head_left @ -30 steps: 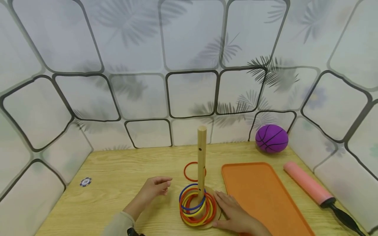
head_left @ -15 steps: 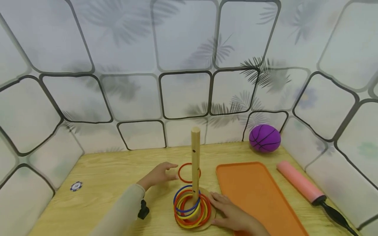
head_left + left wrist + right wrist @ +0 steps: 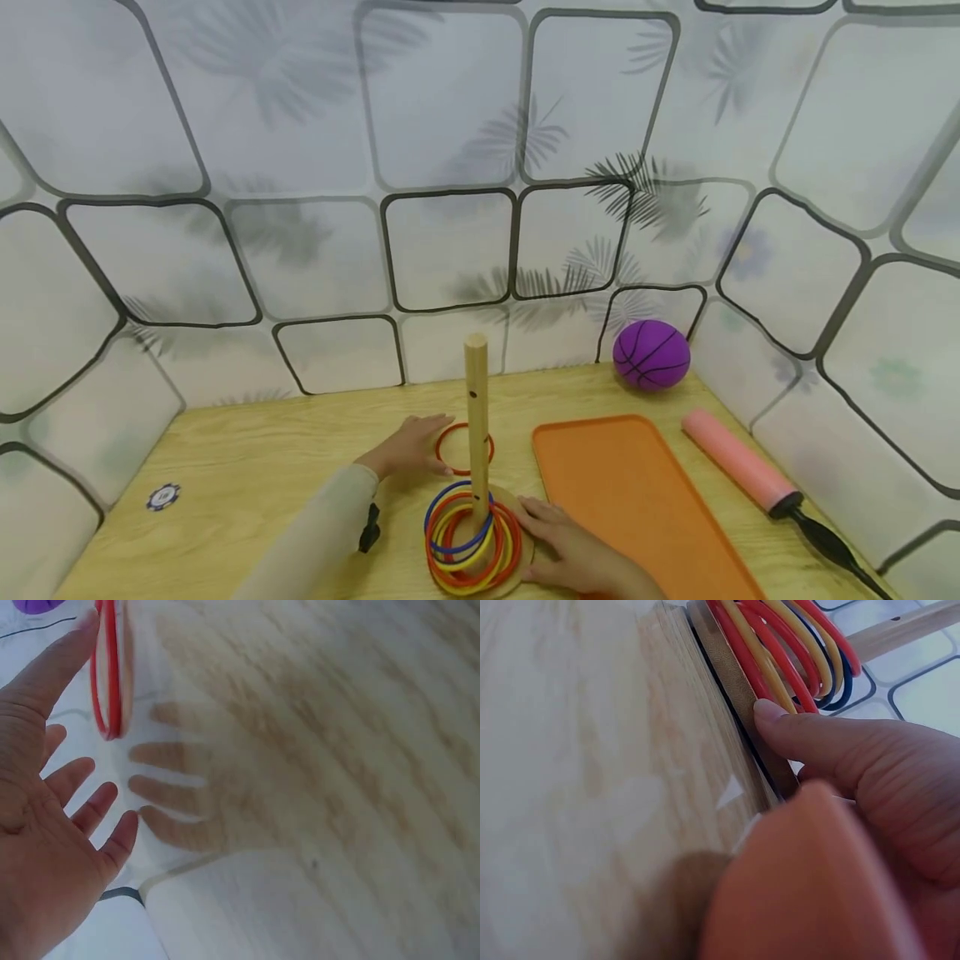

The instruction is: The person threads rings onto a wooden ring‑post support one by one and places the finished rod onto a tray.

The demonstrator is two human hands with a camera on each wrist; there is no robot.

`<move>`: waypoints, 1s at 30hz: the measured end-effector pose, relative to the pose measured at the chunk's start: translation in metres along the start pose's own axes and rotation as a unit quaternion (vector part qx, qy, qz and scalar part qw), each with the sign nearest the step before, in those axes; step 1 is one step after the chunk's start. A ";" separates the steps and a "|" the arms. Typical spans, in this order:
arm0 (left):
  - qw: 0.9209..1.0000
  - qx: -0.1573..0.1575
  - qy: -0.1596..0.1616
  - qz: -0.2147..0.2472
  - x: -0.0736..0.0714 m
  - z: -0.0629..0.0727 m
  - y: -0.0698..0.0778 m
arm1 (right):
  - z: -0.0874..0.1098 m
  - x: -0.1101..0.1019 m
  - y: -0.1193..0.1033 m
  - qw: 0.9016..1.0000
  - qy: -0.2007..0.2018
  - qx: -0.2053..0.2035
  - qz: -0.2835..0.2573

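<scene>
My left hand (image 3: 411,448) reaches to a lone red ring (image 3: 492,450) on the table behind the peg. Its fingers and thumb are spread at the ring's left side; in the left wrist view the thumb overlaps the ring (image 3: 114,682) and the palm is empty. A wooden peg (image 3: 477,400) stands upright on a round wooden base (image 3: 507,502). Several red, yellow and blue rings (image 3: 513,546) lie stacked loosely around its foot. My right hand (image 3: 566,546) rests against the base's right side, the thumb touching its edge (image 3: 735,686) beside the rings.
An orange tray (image 3: 637,492) lies right of the base, partly under my right forearm. Farther right is a pink hand pump (image 3: 738,458) with a black handle. A purple ball (image 3: 651,356) sits at the back right. A poker chip (image 3: 162,497) lies far left. Patterned walls enclose the table.
My left hand has moved forward and right to the lone red ring, its fingers spreading. My right hand has stayed at the base. The head view has turned slightly right.
</scene>
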State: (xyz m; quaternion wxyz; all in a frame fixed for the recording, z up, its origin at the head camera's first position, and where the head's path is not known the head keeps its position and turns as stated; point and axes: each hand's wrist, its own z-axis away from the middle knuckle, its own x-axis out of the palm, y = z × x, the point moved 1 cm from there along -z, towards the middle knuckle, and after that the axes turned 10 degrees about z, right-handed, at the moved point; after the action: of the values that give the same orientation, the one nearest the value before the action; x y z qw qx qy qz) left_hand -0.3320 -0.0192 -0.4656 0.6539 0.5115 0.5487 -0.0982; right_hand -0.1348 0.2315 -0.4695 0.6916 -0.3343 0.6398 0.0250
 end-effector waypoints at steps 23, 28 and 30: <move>0.999 0.004 0.044 0.031 0.010 0.003 -0.002 | -0.002 0.000 0.000 0.999 -0.017 0.026 -0.031; 0.998 -0.006 0.042 0.055 0.005 0.013 -0.003 | -0.001 0.002 0.000 0.999 -0.008 0.022 -0.024; 0.997 -0.016 0.045 0.058 0.002 0.017 -0.004 | -0.001 0.002 0.001 1.000 -0.005 0.021 -0.020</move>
State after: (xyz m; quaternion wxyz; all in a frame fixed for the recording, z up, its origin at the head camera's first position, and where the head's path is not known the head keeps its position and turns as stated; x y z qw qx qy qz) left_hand -0.3229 -0.0335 -0.4714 0.6414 0.5353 0.5488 -0.0283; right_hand -0.1357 0.2310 -0.4721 0.7019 -0.3323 0.6300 -0.0010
